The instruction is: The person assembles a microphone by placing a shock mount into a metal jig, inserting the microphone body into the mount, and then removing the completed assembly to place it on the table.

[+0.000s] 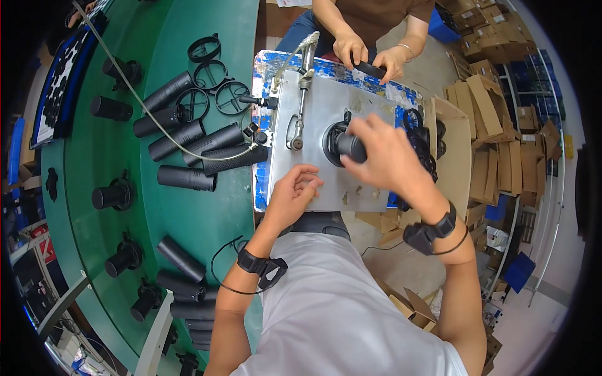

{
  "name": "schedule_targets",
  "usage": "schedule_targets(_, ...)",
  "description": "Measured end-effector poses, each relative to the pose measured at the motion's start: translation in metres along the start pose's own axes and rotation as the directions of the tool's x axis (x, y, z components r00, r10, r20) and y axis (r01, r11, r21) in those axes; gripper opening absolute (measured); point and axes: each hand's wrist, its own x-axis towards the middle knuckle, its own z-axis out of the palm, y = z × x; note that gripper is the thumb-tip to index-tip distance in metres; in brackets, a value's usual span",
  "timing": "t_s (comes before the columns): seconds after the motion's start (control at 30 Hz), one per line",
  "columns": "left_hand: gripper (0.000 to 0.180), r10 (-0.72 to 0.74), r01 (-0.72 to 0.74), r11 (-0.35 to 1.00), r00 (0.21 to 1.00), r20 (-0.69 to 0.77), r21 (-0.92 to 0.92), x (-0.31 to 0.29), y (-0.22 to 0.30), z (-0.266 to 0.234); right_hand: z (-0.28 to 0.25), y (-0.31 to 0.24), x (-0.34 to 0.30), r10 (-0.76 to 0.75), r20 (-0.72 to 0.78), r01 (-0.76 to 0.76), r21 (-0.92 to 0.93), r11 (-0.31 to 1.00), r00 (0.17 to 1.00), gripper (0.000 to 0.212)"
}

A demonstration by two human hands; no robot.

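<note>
My right hand [392, 156] is around the upper end of a short black cylindrical part [351, 149], thumb on the near side and fingers on the far side. That part stands in a round black ringed base [331, 143] on a grey metal plate [313, 182]. Its fingers are slightly blurred. My left hand [297, 192] hovers over the near left of the plate, fingers loosely curled and nothing visible in them. Between the hands and the far edge, a metal lever clamp [298, 135] with an air cylinder [307, 59] is mounted on the plate.
Black tubes [185, 178] and spoked rings [232, 97] lie on the green bench [232, 207] at left. Assembled black units [114, 195] line its far-left strip. A thin hose [150, 109] crosses over. Opposite, a co-worker's hands [370, 59] hold a black piece. Cardboard boxes [495, 113] stand right.
</note>
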Motion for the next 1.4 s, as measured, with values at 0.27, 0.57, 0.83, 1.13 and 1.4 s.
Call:
schedule_targets(0.27,0.024,-0.031,0.029,0.992,0.999,-0.010,-0.121,0.000,0.003,-0.009,0.026,0.015,-0.001,0.139,-0.154,-0.115,0.157,0.981,0.978,0.044)
schedule_targets(0.57,0.022,-0.026,0.051,0.978,0.992,0.123,-0.203,0.004,0.009,-0.028,0.118,0.045,0.007,0.148,-0.487,0.311,0.733,0.605,0.861,0.042)
schedule_targets(0.83,0.017,0.014,-0.011,0.995,0.999,0.029,-0.104,-0.001,0.014,-0.026,0.141,0.058,0.016,0.275,-0.509,0.344,0.809,0.477,0.816,0.046)
schedule_targets(1.13,0.019,0.598,-0.181,0.560,0.764,-0.242,0.809,0.080,0.073,-0.095,0.154,0.047,0.006,0.255,-0.677,0.361,0.627,0.690,0.690,0.049)
schedule_targets(1.4,0.044,0.293,0.192,0.071,0.934,-0.205,0.979,0.147,0.046,-0.136,0.150,0.049,0.006,0.209,-0.661,0.380,0.629,0.678,0.721,0.048)
